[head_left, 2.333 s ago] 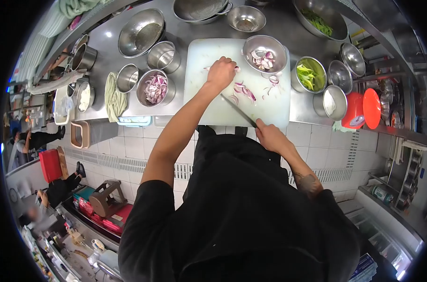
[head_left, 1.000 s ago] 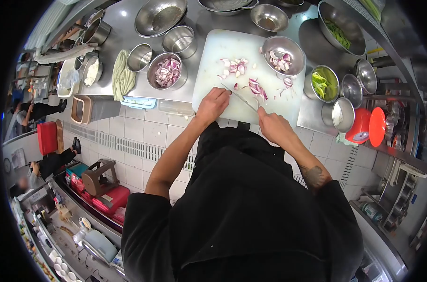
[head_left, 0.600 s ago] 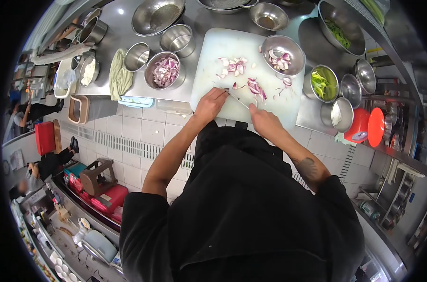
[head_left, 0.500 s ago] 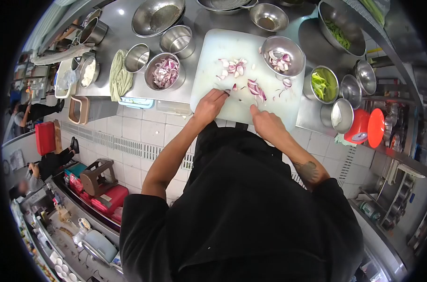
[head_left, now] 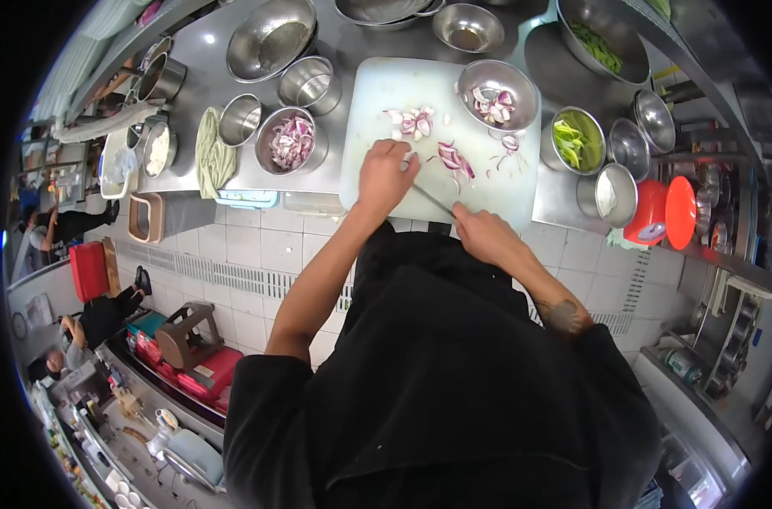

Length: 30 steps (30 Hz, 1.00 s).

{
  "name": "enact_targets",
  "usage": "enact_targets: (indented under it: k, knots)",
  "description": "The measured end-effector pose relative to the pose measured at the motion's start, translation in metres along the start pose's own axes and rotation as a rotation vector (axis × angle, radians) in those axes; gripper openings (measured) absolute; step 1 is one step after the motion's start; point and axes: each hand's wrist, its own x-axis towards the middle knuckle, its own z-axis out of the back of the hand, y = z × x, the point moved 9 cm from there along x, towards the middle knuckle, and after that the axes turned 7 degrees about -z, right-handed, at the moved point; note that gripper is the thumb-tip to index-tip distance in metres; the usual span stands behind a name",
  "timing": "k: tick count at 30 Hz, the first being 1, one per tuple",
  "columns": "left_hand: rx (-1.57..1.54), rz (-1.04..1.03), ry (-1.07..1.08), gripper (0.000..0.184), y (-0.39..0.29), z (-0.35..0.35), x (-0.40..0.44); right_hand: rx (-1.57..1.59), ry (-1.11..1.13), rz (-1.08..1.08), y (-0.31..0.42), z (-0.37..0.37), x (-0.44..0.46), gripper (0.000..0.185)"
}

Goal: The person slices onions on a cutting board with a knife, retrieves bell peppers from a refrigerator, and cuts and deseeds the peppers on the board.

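Note:
My right hand (head_left: 485,233) is closed round the handle of a knife (head_left: 432,199), whose blade points up and left over the white cutting board (head_left: 377,85). The blade tip reaches my left hand (head_left: 387,176), which has its fingers curled over the board's left part; a small piece may be under them, too hidden to name. Just above it lies a pile of cut onion (head_left: 418,123). Purple onion slices (head_left: 455,161) lie right of the left hand. A steel bowl (head_left: 498,89) with onion pieces rests on the board's upper right corner.
Left of the board stand a pot of sliced onion (head_left: 291,142), steel pots (head_left: 309,85) and a green cloth (head_left: 214,157). At the right are a pot of green leaves (head_left: 577,140), a pot with white contents (head_left: 607,195) and a red scale (head_left: 647,216). Another person (head_left: 97,322) is at the far left.
My left hand has moved slightly up the board toward the onion pile. The knife blade, hard to see half a second ago, now shows flatter between my hands. The whole view has shifted slightly.

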Motion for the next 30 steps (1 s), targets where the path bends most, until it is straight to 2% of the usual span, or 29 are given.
enact_targets:
  k: [1, 2, 4, 8, 11, 13, 14, 17, 21, 23, 24, 26, 30]
  knots:
    - [0.052, 0.06, 0.13, 0.019, 0.007, -0.022, 0.0, -0.002, 0.022, 0.034, 0.002, -0.005, 0.0, 0.021]
    - [0.06, 0.07, 0.117, 0.019, 0.009, -0.033, -0.001, -0.013, 0.025, 0.048, 0.003, -0.008, 0.001, 0.021]
    - [0.134, 0.116, 0.245, 0.017, 0.017, -0.059, 0.0, 0.023, 0.025, 0.035, 0.003, -0.015, 0.009, 0.02]
    - [0.114, 0.075, 0.211, 0.014, 0.018, -0.054, -0.003, 0.142, 0.004, 0.029, -0.016, -0.02, 0.017, 0.02]
    - [0.017, 0.094, 0.118, 0.012, 0.018, -0.031, -0.016, 0.161, -0.011, -0.106, -0.037, -0.006, 0.012, 0.021]
    - [-0.165, 0.195, 0.021, 0.01, 0.025, -0.014, -0.031, 0.184, -0.014, -0.115, -0.044, -0.005, 0.009, 0.022]
    - [-0.173, 0.186, 0.034, 0.01, 0.023, -0.013, -0.039, 0.201, -0.008, -0.11, -0.045, -0.008, 0.007, 0.022]
    - [-0.223, 0.414, -0.014, 0.013, 0.048, -0.014, -0.07, 0.188, 0.003, -0.14, -0.045, -0.008, 0.004, 0.022]
    - [-0.276, 0.458, -0.078, 0.013, 0.043, -0.005, -0.073, 0.111, 0.002, -0.15, -0.037, 0.002, -0.004, 0.022]
    - [-0.246, 0.337, -0.077, 0.014, 0.033, 0.001, -0.058, 0.121, -0.003, -0.187, -0.038, 0.005, -0.007, 0.023]
    - [-0.244, 0.341, -0.085, 0.014, 0.037, 0.0, -0.056, 0.114, -0.002, -0.181, -0.036, 0.003, -0.007, 0.023]
    - [-0.104, 0.121, -0.052, 0.013, 0.026, -0.002, -0.045, 0.092, -0.05, -0.168, -0.037, 0.002, -0.005, 0.023]
    - [-0.161, 0.054, 0.051, 0.014, 0.031, -0.017, -0.04, 0.082, -0.095, -0.125, -0.021, 0.003, -0.001, 0.022]
